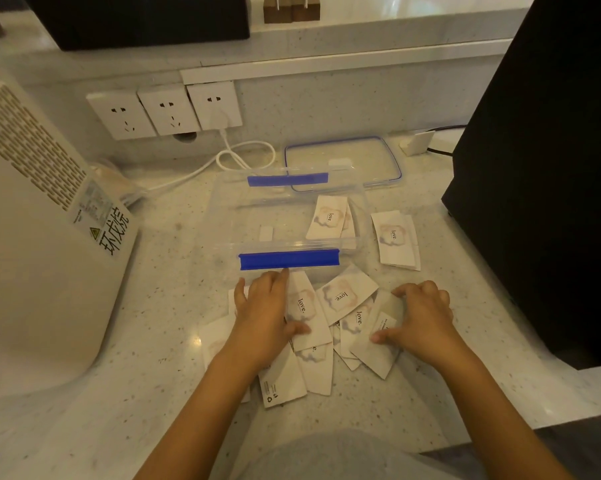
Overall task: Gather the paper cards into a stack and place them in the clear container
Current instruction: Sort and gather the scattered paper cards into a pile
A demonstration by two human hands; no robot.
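Note:
Several white paper cards printed "love." (340, 297) lie scattered and overlapping on the speckled counter just in front of the clear container (230, 216), which has blue clips front and back. My left hand (268, 313) lies flat on the left side of the pile, fingers together, thumb against a card. My right hand (420, 317) presses on the right side of the pile, fingers curled over a card's edge. One card (328, 216) rests inside the container at its right end. Two more cards (396, 240) lie on the counter to the container's right.
The container's lid (344, 161) lies behind it. A white appliance (32, 220) stands at the left, a black box (541, 168) at the right. Wall sockets (164, 112) and a white cable (243, 154) are at the back. The counter edge runs near my body.

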